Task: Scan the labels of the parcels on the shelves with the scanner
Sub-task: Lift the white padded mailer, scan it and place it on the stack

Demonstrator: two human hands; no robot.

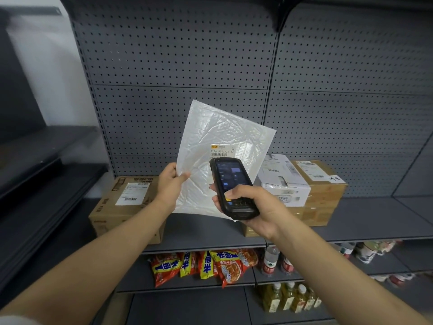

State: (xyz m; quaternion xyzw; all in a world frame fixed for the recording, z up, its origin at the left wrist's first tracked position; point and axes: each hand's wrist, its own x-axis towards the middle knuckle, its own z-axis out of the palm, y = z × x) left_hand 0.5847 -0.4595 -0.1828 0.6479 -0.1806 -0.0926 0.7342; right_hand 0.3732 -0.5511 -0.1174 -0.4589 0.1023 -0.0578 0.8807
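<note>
Right hand [253,207] clamped round scanner [232,186], left hand [169,181] pinching white mailer [220,141] by its edge — both held up over shelf [210,233].

Scanner head sitting right over label [222,150], covering its lower part — risks a missed read. Thin crinkled film likely to glare or sag from a one-edge grip. Beyond, boxes [316,181] with labels of their own, close enough to register by mistake.

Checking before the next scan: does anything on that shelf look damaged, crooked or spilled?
Nothing spilled or torn. The white mailer in the left hand is crinkled, and the white box sits askew atop the brown box.
</note>
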